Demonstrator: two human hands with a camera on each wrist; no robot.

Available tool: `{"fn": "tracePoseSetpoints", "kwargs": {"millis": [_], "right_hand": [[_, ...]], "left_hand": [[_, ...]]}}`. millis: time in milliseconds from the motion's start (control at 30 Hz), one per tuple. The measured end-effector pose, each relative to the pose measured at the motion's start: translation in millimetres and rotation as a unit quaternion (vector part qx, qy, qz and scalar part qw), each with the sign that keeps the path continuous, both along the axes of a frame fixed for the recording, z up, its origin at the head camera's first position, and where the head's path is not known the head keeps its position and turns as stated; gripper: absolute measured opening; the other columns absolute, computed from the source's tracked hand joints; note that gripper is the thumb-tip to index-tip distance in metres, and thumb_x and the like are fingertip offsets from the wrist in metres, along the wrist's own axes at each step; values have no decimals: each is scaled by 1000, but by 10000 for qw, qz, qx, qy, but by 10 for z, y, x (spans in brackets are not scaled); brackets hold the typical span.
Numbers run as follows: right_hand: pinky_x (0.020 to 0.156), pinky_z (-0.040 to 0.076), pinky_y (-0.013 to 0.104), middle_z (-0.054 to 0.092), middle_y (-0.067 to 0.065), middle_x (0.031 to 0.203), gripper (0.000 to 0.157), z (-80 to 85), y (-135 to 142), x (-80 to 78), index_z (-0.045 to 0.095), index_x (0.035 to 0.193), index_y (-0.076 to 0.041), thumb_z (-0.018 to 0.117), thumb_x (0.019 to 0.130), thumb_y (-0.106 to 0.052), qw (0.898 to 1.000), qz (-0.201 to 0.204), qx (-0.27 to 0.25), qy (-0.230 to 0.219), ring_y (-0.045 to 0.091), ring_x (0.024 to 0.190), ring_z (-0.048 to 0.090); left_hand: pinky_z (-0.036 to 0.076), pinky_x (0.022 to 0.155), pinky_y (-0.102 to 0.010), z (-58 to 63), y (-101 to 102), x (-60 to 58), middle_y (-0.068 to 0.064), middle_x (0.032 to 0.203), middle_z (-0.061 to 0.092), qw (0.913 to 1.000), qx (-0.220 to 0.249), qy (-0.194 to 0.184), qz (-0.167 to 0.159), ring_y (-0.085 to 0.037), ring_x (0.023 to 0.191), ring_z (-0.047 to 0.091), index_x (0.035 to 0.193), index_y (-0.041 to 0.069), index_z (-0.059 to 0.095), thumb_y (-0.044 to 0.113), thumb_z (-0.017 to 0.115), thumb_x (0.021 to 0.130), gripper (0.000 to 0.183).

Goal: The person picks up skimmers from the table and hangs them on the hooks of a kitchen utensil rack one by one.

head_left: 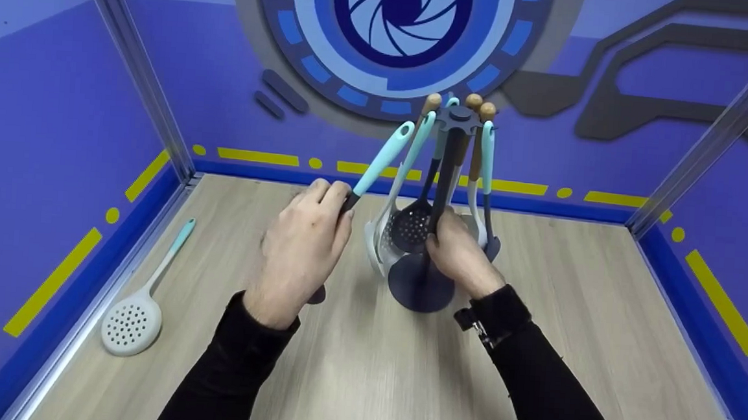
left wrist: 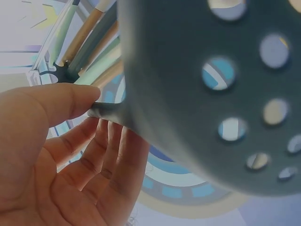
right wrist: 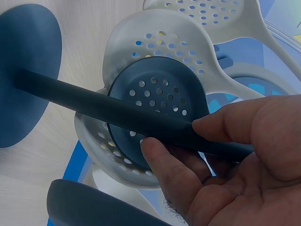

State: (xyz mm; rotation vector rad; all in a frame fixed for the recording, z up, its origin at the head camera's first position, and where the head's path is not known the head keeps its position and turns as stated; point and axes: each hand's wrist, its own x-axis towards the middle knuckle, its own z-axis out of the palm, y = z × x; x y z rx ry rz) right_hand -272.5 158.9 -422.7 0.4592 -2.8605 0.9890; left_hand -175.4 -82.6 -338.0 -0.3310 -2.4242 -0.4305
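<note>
My left hand pinches a dark slotted skimmer by its neck, thumb on one side and fingers on the other. The skimmer's mint handle slants up beside the stand, while its head is mostly hidden below the hand in the head view. With the right hand I grip the dark pole of a rotating utensil stand, low down above its round base. Several utensils hang around the stand, among them another dark skimmer and pale perforated ones. Their handles are mint or wooden.
A pale skimmer with a mint handle lies on the wood-look table at the left. Blue printed panels wall in the back and both sides, with metal posts at the corners.
</note>
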Motion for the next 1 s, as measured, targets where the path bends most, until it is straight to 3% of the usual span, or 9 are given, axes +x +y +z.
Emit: {"fn": "tracePoseSetpoints", "kwargs": {"millis": [1000], "right_hand": [[97,52,50,61,23,117,35,-1,-22,-3,46,129,6,50,94,-2,9998,-93,34,-165,35,114,62]], "left_hand": [[57,67,-34,46,220,47,2,100,60,9996,-137,58,-256,-17,84,62,118,19,60,24,61,97,21]]}}
